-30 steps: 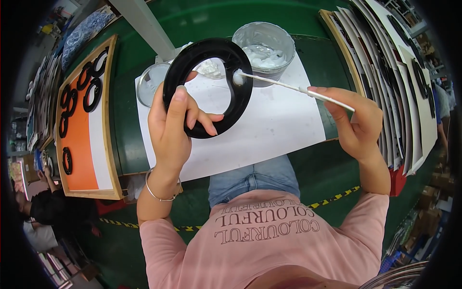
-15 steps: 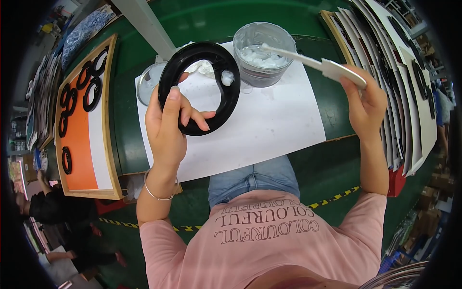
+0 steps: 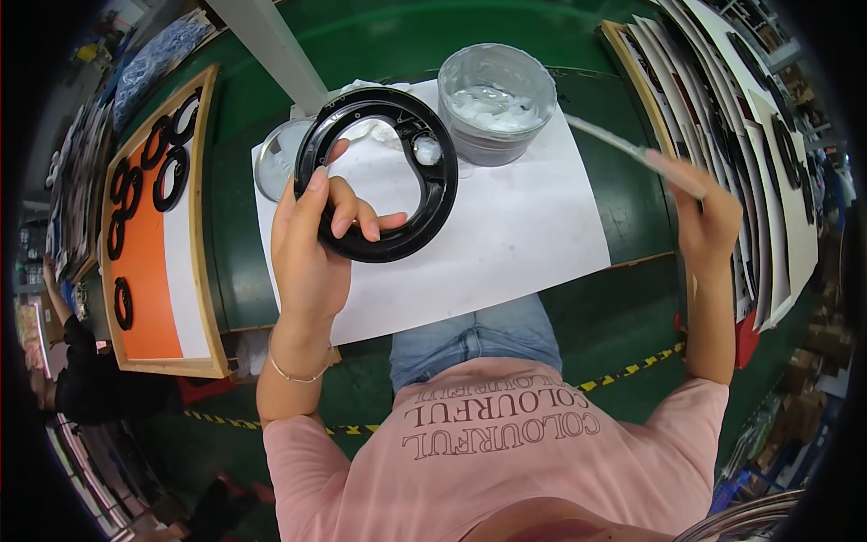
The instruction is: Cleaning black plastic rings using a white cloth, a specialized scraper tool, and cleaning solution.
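Note:
My left hand point(image 3: 316, 221) grips the left side of a black plastic ring point(image 3: 440, 199), thumb on the rim and fingers through the opening. The ring is held tilted above a white sheet point(image 3: 506, 235). A translucent whitish blob point(image 3: 427, 151) sits on the ring's inner right part. My right hand point(image 3: 704, 208) is closed on the handle of a thin white spatula point(image 3: 614, 140), raised at the right with its tip pointing up and left. Near that tip stands a clear tub point(image 3: 497, 149) holding white, paste-like grease point(image 3: 492, 108).
A round clear lid point(image 3: 273, 167) and crumpled white material point(image 3: 375, 133) lie behind the ring. Left stands a wood-framed tray point(image 3: 212, 298) with several black rings point(image 3: 170, 179). Stacked boards point(image 3: 713, 117) stand at the right. A grey post point(image 3: 275, 54) rises behind the sheet. Another person point(image 3: 81, 384) is at far left.
My right hand has moved right with the spatula, drawing its tip away from above the tub. The ring has been tilted and lowered slightly in my left hand.

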`<state>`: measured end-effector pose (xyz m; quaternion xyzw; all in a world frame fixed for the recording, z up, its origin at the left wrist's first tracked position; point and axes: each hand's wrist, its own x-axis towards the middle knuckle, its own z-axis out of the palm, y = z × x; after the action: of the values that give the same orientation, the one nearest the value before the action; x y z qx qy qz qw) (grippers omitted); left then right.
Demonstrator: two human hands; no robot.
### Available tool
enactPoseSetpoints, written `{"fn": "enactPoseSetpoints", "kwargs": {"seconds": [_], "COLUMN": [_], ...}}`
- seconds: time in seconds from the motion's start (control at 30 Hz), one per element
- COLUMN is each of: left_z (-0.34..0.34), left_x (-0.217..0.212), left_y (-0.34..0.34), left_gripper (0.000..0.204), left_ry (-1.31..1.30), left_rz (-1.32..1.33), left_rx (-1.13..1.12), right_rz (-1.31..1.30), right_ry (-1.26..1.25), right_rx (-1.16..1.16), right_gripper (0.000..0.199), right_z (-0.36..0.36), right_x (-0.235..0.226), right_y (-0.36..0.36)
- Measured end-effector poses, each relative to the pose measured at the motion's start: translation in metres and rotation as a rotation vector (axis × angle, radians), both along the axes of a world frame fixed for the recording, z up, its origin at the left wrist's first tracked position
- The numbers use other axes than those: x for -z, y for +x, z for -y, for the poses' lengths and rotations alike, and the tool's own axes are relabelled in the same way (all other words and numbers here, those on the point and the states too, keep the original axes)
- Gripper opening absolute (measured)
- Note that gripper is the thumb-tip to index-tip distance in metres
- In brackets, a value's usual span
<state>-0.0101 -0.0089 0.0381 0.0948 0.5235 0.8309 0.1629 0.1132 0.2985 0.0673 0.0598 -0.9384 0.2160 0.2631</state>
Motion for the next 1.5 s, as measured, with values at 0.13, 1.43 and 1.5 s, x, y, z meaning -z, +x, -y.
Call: {"fn": "enactPoseSetpoints", "kwargs": {"seconds": [0.13,1.43,1.5], "left_z": [-0.003,-0.031,-0.030], "left_x": [0.004,0.000,0.001], "left_y": [0.001,0.021,0.021], "left_gripper": [0.035,0.031,0.031], "left_ry": [0.072,-0.256,-0.266], "left_rz": [0.010,-0.401,-0.414], "left_rx": [0.078,0.038,0.023], "right_rz": [0.169,0.254,0.333], "right_ry": [-1.176,-1.527,-1.595], "right_rx": [0.184,0.026,0.008], "right_gripper": [0.034,0.032,0.036], "right_z": [-0.011,0.059,0.060], "right_x": [0.043,0.069,0.082], "right_y": [-0.028,-0.008,-0.010]}}
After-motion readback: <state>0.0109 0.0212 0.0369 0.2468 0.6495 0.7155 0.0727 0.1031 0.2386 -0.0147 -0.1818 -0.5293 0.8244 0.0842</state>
